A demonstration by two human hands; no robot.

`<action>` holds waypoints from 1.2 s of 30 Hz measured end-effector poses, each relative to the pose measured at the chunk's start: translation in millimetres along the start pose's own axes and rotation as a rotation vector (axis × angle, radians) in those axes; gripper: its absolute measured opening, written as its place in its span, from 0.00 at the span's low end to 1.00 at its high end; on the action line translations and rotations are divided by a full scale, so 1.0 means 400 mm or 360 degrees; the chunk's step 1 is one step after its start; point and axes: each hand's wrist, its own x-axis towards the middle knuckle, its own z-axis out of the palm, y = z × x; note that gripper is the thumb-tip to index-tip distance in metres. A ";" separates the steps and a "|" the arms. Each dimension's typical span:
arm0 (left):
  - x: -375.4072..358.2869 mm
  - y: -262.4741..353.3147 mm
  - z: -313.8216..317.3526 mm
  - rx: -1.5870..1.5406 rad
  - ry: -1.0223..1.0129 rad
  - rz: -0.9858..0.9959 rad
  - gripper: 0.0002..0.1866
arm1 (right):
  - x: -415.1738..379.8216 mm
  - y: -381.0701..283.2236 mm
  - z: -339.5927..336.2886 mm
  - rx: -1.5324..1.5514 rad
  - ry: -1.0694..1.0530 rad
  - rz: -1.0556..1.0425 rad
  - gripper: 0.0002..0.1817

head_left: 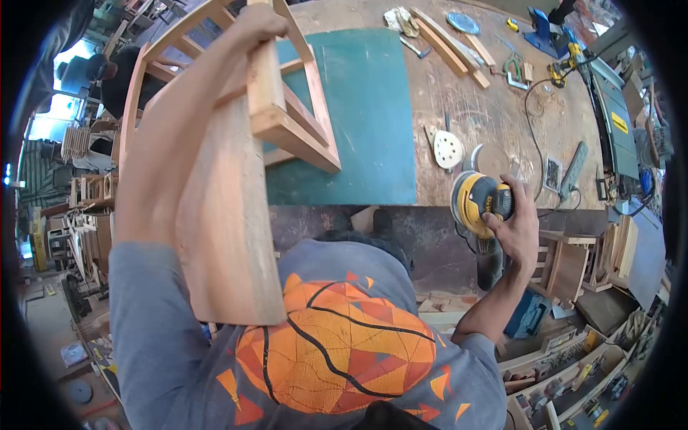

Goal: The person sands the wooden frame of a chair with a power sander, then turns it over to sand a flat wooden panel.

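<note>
Left of the hands (266,27): fingers closed over the upper rail of the wooden frame (266,89); presumably this steadies the piece, as its broad, pale board (233,215) runs down toward the torso, its lower end overlapping the shirt (337,344) in view; whether board and shirt touch, cannot tell.

Frame is tilted above the green mat (365,107) on the worktop (466,107); the mat probably guards the wood from scuffs; contact between them unclear.

Right hand (517,226): wrapped about the yellow sander (479,203), thumb across its body; held at the worktop's front edge, pad turned toward the frame yet well apart from it, likely for clearance.

Perforated sanding disc (448,149) lies just beyond the sander, seemingly for easy reach; power strip (573,170) sits farther right, perhaps to keep leads aside.
</note>
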 end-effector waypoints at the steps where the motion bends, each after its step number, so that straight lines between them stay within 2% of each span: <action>1: 0.003 -0.001 -0.008 -0.0082 -0.0024 -0.0040 0.29 | -0.014 0.027 -0.003 -0.0056 -0.0011 0.0039 0.41; 5: -0.051 0.058 -0.006 0.0094 0.0020 0.0151 0.30 | -0.054 0.062 -0.039 -0.0136 -0.0060 0.0141 0.41; 7: -0.110 0.110 0.011 0.0302 0.0089 0.0421 0.23 | -0.052 0.047 -0.070 -0.0180 -0.0056 0.0093 0.42; 9: -0.105 0.095 0.062 0.0616 0.0276 0.0786 0.24 | -0.040 0.008 -0.103 -0.0213 0.0002 0.0014 0.42; 11: -0.222 0.121 0.049 0.0270 0.0100 0.0930 0.31 | -0.023 -0.035 -0.136 -0.0218 0.0049 -0.0094 0.41; 13: -0.302 0.114 0.075 0.0177 -0.0074 0.0822 0.44 | -0.018 -0.089 -0.180 -0.0262 0.0200 -0.0353 0.41; 15: -0.365 0.069 0.117 0.0051 0.0079 0.0964 0.43 | -0.021 -0.163 -0.233 -0.0284 0.0271 -0.0422 0.40; 17: -0.449 0.059 0.091 0.0028 -0.0029 0.0932 0.43 | -0.018 -0.204 -0.285 -0.0200 0.0380 -0.0818 0.41; 19: -0.500 0.043 0.084 0.0023 -0.0005 0.1024 0.42 | -0.025 -0.284 -0.345 -0.0175 0.0377 -0.0887 0.42; 21: -0.533 0.042 0.085 0.0014 0.0015 0.1125 0.41 | -0.033 -0.375 -0.395 -0.0353 0.0392 -0.1002 0.44; 24: -0.558 0.058 0.111 0.0234 0.0307 0.0982 0.36 | 0.002 -0.471 -0.445 -0.0554 0.0283 -0.1013 0.44; 25: -0.559 0.064 0.112 0.0221 0.0313 0.1020 0.36 | 0.024 -0.498 -0.436 -0.0489 0.0294 -0.1150 0.42; 27: -0.558 0.073 0.102 0.0222 0.0201 0.0921 0.36 | 0.089 -0.516 -0.427 -0.0557 0.0124 -0.0995 0.42; 31: -0.551 0.048 0.085 0.0103 0.0100 0.1053 0.40 | 0.237 -0.540 -0.374 -0.0728 0.0015 -0.0992 0.43; 33: -0.545 0.038 0.077 0.0060 0.0104 0.1197 0.46 | 0.299 -0.557 -0.339 -0.0774 -0.0085 -0.0814 0.43; 36: -0.529 0.019 0.089 -0.0150 0.0176 0.1359 0.48 | 0.363 -0.585 -0.308 -0.0917 -0.0009 -0.0748 0.39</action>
